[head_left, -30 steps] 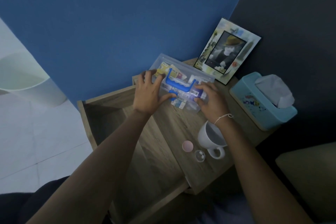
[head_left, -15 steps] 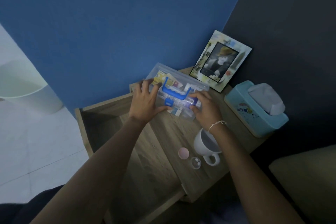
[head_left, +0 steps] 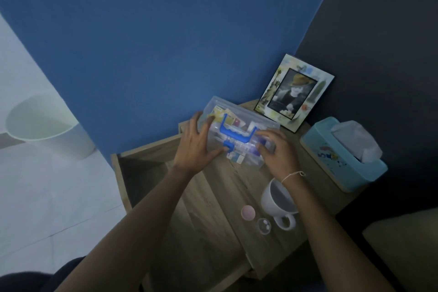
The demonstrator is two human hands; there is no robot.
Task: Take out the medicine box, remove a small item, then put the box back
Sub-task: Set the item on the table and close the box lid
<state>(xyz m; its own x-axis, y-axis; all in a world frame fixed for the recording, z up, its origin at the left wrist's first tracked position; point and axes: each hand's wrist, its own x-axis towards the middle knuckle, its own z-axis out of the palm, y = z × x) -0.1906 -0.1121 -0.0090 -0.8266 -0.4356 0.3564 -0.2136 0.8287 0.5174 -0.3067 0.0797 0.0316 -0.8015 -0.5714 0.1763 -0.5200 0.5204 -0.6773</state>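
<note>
Medicine box [head_left: 239,133]: clear plastic, blue handle [head_left: 237,131] on lid, blue latch [head_left: 229,146] on front; sits on tabletop [head_left: 237,182] at far end, near blue wall; packets visible inside.
Drawer [head_left: 151,185]: pulled open at left of tabletop, inside dark.
Small items near edge: pink round lid [head_left: 248,212] and clear round case [head_left: 264,226], close together, just left of mug handle.
Mug [head_left: 277,204]: white, on tabletop under right wrist, handle toward camera.
Left hand [head_left: 196,147]: fingers spread over box's left end, thumb at blue latch; grip loose, pressed on box, not closed round it.
Right hand [head_left: 277,152]: fingers curled onto box's right front corner; touching, grip partly open; thin cord on wrist.
Tissue box [head_left: 341,156]: light blue, right of medicine box, tissue sticking up.
Photo frame [head_left: 294,92]: leaning upright behind medicine box, against dark wall.
Bin [head_left: 49,125]: white, on floor far left.
</note>
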